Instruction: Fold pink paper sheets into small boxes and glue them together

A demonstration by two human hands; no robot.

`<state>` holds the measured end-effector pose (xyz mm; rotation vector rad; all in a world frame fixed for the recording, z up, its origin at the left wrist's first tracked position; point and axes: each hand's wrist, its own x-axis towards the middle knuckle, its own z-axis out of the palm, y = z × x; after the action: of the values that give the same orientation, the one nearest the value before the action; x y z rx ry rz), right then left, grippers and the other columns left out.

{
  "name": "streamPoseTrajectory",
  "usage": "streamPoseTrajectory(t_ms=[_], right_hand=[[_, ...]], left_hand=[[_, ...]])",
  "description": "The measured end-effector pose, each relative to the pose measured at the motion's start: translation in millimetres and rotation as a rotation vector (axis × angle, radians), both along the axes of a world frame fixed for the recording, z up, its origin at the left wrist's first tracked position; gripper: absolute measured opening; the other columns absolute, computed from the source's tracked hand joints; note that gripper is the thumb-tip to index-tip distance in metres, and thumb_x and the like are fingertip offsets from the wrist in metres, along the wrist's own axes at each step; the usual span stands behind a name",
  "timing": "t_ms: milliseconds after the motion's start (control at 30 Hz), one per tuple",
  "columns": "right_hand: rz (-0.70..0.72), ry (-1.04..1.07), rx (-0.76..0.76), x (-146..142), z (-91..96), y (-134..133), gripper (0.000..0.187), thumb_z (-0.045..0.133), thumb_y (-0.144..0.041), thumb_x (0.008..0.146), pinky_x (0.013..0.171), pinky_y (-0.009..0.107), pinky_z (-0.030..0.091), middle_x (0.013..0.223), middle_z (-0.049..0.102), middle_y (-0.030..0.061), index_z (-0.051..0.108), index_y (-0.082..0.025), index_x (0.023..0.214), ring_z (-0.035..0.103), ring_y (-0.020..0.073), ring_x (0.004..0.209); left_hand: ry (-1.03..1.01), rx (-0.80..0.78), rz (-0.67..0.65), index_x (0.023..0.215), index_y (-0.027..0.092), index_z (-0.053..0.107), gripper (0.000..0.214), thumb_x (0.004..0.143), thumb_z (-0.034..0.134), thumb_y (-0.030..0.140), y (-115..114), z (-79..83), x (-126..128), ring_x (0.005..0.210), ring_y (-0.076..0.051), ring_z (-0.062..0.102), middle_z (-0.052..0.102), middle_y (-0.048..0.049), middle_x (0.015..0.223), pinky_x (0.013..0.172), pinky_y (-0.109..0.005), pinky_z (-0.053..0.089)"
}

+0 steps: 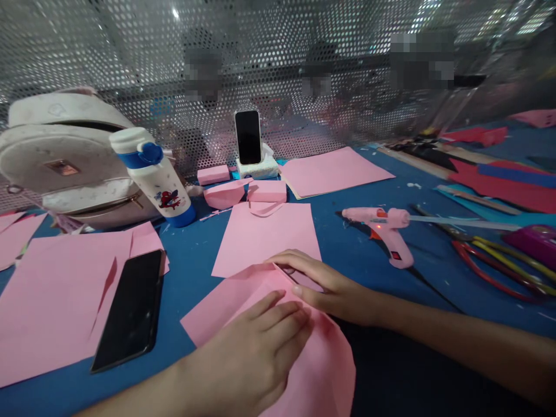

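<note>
A creased sheet of pink paper (321, 359) lies in front of me, folded near its upper end with one raised edge. My right hand (330, 284) has this edge between its thumb and fingers. On the paper's face rests my left hand (260, 353), fingers laid side by side over the fold and pointing toward the right hand. Its thumb is hidden from view. Just beyond, a flat pink sheet (269, 237) touches the folded one. To the right a pink glue gun (382, 226) lies on its side, a small orange light showing on its body.
At left, a black phone (130, 310) overlaps pink sheets (52, 301). Behind stand a bottle (158, 179) and a white backpack (65, 168). A second phone (248, 138) stands upright near small pink paper boxes (267, 191). Scissors (490, 255) lie at right. Perforated metal (269, 35) closes the back.
</note>
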<state>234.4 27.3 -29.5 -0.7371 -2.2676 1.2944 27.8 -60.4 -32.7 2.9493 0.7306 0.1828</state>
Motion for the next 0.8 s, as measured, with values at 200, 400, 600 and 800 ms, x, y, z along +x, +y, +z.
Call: streamPoseTrajectory(t_ms=[200,400,600,800], right_hand=[[-0.002,0.005,0.0,-0.4,1.1,0.0,0.044,0.051,-0.016,0.088,0.109,0.038,0.04,0.131,0.057,0.007,0.052,-0.02,0.131,0.052,0.0196,0.124],[-0.01,0.012,-0.006,-0.9,0.2,0.2,0.044,0.051,-0.015,0.087,0.108,0.039,0.04,0.13,0.058,0.007,0.053,-0.02,0.131,0.052,0.0196,0.123],[0.0,0.013,-0.007,-0.6,-1.3,0.8,0.044,0.051,-0.016,0.089,0.109,0.039,0.039,0.132,0.057,0.0066,0.052,-0.021,0.132,0.051,0.0193,0.125],[0.004,0.014,-0.011,0.0,-1.0,0.0,0.043,0.05,-0.016,0.089,0.109,0.039,0.039,0.132,0.056,0.0067,0.052,-0.021,0.132,0.051,0.0194,0.125]], left_hand=[[-0.099,0.142,0.036,0.146,0.004,0.043,0.05,0.1,0.046,0.024,-3.4,-6.1,2.0,0.13,-0.027,0.049,0.056,-0.0108,0.143,0.122,-0.042,0.025],[-0.148,0.206,0.045,0.141,0.004,0.049,0.045,0.098,0.049,0.019,-4.2,-9.6,4.8,0.12,-0.027,0.056,0.063,-0.0107,0.132,0.119,-0.044,0.031],[-0.151,0.208,0.041,0.14,0.005,0.05,0.045,0.098,0.049,0.02,-3.8,-8.4,3.9,0.12,-0.027,0.057,0.064,-0.0105,0.13,0.12,-0.044,0.03],[-0.171,0.189,0.053,0.139,0.005,0.051,0.045,0.097,0.051,0.023,-5.0,-10.1,1.6,0.124,-0.026,0.055,0.062,-0.0095,0.135,0.122,-0.041,0.027]])
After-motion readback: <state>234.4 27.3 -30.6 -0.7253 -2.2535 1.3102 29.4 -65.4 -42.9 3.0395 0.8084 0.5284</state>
